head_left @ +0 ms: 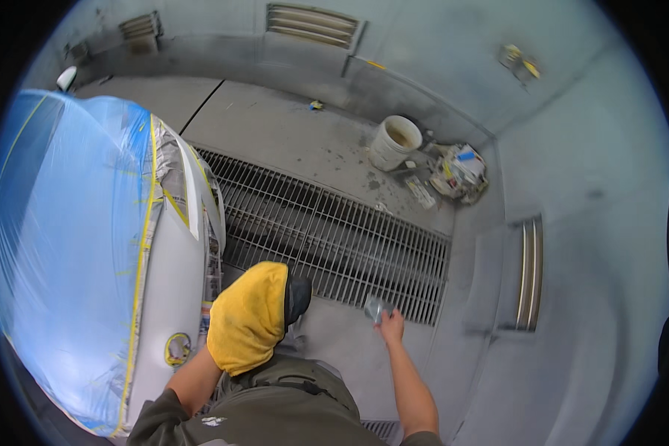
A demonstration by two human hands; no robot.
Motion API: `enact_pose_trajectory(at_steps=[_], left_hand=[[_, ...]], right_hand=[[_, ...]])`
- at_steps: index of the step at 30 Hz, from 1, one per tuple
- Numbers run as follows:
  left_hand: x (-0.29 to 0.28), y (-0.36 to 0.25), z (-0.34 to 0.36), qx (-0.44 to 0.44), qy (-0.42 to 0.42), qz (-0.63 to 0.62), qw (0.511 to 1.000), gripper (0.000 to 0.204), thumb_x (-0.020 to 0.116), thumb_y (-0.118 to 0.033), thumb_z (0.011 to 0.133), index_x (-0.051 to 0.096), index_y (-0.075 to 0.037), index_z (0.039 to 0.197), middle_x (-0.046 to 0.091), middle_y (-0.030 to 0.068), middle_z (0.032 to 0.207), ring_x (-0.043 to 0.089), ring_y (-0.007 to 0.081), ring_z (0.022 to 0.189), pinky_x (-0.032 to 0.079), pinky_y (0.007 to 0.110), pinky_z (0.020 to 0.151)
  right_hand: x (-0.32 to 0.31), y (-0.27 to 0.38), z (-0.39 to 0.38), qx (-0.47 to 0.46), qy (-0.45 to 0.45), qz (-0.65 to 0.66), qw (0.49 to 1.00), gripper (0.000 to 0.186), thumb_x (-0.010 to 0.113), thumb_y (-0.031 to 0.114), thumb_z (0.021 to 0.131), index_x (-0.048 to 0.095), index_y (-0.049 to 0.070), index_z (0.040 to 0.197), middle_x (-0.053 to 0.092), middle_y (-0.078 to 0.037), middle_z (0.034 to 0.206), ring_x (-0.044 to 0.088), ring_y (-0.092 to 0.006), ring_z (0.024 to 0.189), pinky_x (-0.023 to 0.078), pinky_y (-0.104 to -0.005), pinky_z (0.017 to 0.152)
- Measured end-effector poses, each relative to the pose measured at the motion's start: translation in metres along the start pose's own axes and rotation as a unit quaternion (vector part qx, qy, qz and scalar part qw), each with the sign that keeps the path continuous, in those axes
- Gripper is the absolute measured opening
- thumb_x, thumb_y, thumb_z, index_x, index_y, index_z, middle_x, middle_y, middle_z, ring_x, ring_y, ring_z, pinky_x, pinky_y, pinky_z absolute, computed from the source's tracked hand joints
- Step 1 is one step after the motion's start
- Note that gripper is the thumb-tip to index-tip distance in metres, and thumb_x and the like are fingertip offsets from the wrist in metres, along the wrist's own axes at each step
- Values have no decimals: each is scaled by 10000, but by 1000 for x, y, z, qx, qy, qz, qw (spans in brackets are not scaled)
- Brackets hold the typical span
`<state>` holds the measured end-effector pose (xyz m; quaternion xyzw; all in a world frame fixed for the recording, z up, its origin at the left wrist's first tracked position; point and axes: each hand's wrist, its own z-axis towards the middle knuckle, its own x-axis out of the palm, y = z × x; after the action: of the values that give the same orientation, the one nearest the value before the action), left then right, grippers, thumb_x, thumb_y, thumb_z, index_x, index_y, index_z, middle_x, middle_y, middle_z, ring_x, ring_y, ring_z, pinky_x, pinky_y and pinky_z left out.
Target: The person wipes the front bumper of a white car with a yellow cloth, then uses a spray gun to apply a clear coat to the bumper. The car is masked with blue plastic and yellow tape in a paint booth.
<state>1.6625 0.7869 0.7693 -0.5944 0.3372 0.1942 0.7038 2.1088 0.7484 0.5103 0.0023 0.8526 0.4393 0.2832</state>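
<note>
A yellow cloth (247,320) covers my left hand and hides its fingers; the cloth is bunched around the hand and held up off the floor, beside the vehicle. Part of a black shoe (297,299) shows past its right side. My right hand (390,325) is out to the right, its fingers closed on a small see-through greyish object (377,306), whose kind I cannot make out. To my left stands a vehicle with a pale painted panel (172,290). Blue-tinted masking film (74,253), edged with yellow tape (140,282), covers much of it.
A metal floor grate (327,227) runs across ahead of me. Near the far wall are a white bucket (391,152) and a heap of crumpled masking paper (464,172). Louvred vents (314,26) are set in the walls. A yellow-and-dark item (520,63) hangs high on the right.
</note>
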Motion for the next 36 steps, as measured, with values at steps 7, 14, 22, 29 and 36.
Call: enact_pose_trajectory(at_steps=[7, 14, 22, 29, 36], left_hand=[[104, 96, 239, -129, -9, -268, 955, 832, 807, -440, 934, 470, -61, 1594, 501, 132, 1616, 476, 250, 1479, 369, 349, 1229], [81, 82, 494, -112, 47, -268, 956, 779, 722, -493, 996, 469, -60, 1591, 517, 143, 1598, 534, 270, 1433, 438, 397, 1191], [110, 132, 644, -286, -7, -254, 924, 727, 669, -472, 1033, 457, -64, 1597, 534, 138, 1577, 564, 269, 1400, 467, 409, 1168], [75, 144, 735, -355, -126, -401, 835, 682, 622, -453, 1066, 447, -69, 1602, 548, 133, 1560, 590, 269, 1371, 492, 419, 1148], [-4, 247, 816, -248, -259, -658, 662, 637, 575, -434, 1099, 437, -73, 1606, 563, 128, 1542, 616, 269, 1342, 517, 430, 1128]], right_hand=[[24, 206, 293, -13, 60, 22, 998, 236, 577, 82, 1055, 579, -31, 1262, 745, -160, 1057, 773, -223, 715, 599, -334, 562], [24, 346, 506, -15, 32, -77, 996, 350, 605, 67, 1018, 558, -91, 1327, 748, -180, 948, 780, -242, 719, 588, -369, 553], [71, 391, 878, -121, 17, -397, 910, 588, 748, 411, 924, 705, -139, 1128, 750, -336, 1060, 732, -475, 1074, 565, -511, 927], [226, 616, 781, -216, 373, -161, 888, 227, 724, 244, 1012, 742, 26, 1072, 745, -28, 846, 625, -105, 732, 525, -295, 705], [408, 846, 568, -283, 493, -137, 811, 234, 743, 215, 988, 695, -4, 1057, 726, -74, 835, 654, -135, 769, 516, -320, 704]])
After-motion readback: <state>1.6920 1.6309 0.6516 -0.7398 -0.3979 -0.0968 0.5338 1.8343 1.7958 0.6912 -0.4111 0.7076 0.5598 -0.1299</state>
